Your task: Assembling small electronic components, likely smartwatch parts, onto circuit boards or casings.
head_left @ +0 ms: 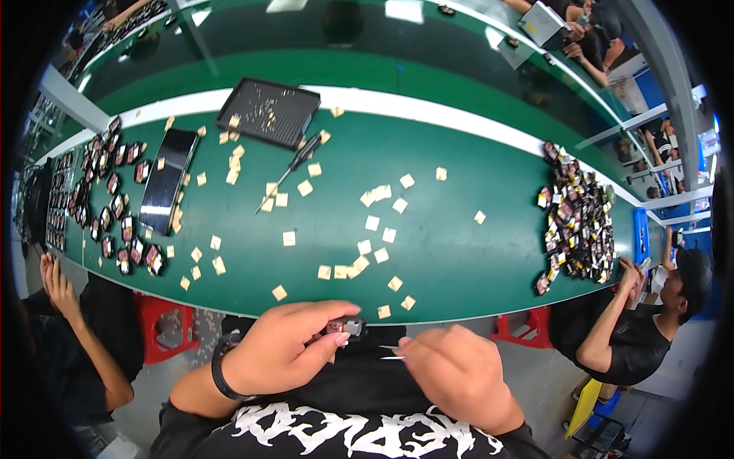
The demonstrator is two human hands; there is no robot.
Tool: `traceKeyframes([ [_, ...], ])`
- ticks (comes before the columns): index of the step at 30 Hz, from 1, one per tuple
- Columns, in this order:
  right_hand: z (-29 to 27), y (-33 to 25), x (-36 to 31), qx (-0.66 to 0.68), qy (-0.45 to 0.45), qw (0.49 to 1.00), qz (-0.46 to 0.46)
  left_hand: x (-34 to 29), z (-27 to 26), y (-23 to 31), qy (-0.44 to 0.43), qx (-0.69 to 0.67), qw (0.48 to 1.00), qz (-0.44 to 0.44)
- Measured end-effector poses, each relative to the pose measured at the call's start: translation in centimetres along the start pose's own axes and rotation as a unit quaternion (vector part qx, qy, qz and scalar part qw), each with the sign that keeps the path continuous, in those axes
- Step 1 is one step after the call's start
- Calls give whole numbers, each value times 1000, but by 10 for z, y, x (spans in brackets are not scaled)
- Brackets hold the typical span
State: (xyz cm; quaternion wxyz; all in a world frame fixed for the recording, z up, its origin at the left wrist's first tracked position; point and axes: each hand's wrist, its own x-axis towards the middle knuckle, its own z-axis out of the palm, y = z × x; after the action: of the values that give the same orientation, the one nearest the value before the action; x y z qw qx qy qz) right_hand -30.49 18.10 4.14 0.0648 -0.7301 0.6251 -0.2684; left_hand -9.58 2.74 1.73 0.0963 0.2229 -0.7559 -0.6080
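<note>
My left hand (287,348), with a dark band at its wrist, is closed around a small black module (352,327) with a reddish label and a grey part, just off the table's near edge. The module sits between the thumb and the curled fingers, partly covered by them. To its right, my right hand (459,375) is closed on tweezers (391,353). Their two bright tips stick out toward the module, apart from it and from each other; the rest of the tweezers is hidden in the fist.
Beige square pieces (289,239) lie scattered over the green table (459,260). A black tray (300,131) with tiny parts, a screwdriver (298,161) and a phone (168,183) lie left of centre. Black modules are heaped right (577,222) and left (128,226). A person (612,329) sits at each side.
</note>
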Motion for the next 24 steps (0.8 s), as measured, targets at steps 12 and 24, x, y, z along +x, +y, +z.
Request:
traceKeyframes([
  [12,-27,114,-115,-271,293,800,447,-26,-26,-32,118,-157,980,-22],
  [24,-7,141,-118,-317,230,840,376,-98,-96,-57,390,-104,914,43],
])
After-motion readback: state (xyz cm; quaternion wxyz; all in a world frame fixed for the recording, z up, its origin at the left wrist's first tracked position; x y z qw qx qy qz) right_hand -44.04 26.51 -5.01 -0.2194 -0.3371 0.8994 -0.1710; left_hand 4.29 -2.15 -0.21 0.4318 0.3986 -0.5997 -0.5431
